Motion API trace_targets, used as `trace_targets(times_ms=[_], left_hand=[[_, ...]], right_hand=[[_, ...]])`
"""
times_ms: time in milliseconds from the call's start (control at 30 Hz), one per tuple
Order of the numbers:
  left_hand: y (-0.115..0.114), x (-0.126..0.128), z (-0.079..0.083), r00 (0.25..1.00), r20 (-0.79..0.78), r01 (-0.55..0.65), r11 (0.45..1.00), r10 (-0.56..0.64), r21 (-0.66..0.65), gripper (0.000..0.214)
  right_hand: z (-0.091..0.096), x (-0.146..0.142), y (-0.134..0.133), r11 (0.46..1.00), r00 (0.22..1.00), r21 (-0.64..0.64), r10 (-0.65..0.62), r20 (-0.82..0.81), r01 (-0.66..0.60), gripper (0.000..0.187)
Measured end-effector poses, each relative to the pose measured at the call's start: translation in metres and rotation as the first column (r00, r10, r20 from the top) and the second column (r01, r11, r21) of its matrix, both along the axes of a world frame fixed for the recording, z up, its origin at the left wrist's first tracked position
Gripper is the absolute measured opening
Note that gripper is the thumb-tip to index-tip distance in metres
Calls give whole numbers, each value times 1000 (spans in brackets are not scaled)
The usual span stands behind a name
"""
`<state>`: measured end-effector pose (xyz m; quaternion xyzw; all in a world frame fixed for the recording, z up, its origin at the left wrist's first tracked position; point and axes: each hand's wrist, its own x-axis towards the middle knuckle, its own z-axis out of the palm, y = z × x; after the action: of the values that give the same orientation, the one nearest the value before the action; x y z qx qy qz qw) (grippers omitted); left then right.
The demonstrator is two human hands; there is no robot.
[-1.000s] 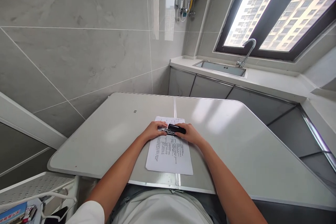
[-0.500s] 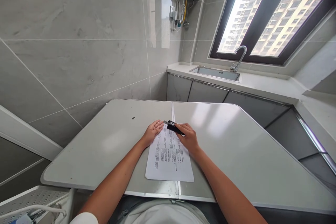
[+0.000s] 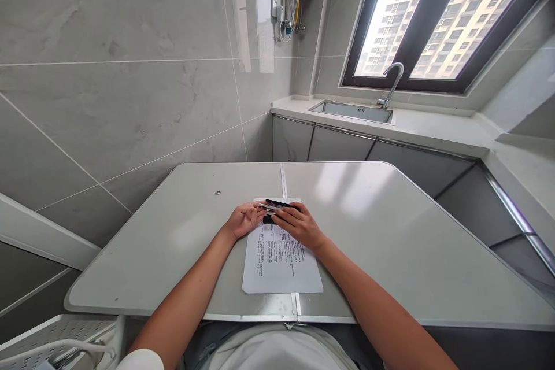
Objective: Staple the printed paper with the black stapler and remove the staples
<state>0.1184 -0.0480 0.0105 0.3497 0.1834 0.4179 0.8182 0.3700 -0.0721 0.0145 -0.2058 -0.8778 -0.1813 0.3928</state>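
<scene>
A black stapler (image 3: 269,219) with its top swung apart from its base is held over the upper part of a printed sheet of paper (image 3: 281,277). My right hand (image 3: 301,226) is closed around the stapler's right end. On the other side, my left hand (image 3: 243,221) is turned partly palm up, its fingers and thumb at the stapler's front end, gripping it. A silver strip shows between the black parts. The fingers hide some of the stapler. Small staple-like bits (image 3: 217,192) lie on the table left of the paper.
The pale folding table (image 3: 368,277) has a metal seam down its middle. A white perforated basket (image 3: 56,332) stands at the lower left. Behind are a counter with a sink (image 3: 353,111) and faucet (image 3: 394,84), under a window. A tiled wall (image 3: 130,115) is on the left.
The stapler has been opened, its parts now spread apart. My left hand, flat beside it before, has come to its front end. The view has shifted slightly.
</scene>
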Motion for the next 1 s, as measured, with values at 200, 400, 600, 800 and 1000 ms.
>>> trace_targets(times_ms=[200, 400, 600, 800, 1000], left_hand=[[0, -1, 3, 999, -2, -49, 997, 49, -59, 71], [5, -3, 0, 990, -9, -144, 985, 144, -99, 62], [8, 0, 1, 953, -77, -296, 954, 292, -43, 51], [3, 3, 4, 933, -115, -344, 939, 342, 0, 35], [4, 4, -2, 882, -177, -416, 899, 436, 140, 34]], right_hand=[[-5, -4, 3, 999, 1000, -36, -11, -12, 11, 35], [-3, 1, 6, 938, 866, -344, -193, -462, 26, 29], [-2, 18, 11, 820, 884, -558, -161, -439, -127, 23], [-9, 13, 9, 689, 927, -688, -62, -369, -227, 30], [-13, 7, 6, 638, 962, -754, -72, -262, -158, 34]])
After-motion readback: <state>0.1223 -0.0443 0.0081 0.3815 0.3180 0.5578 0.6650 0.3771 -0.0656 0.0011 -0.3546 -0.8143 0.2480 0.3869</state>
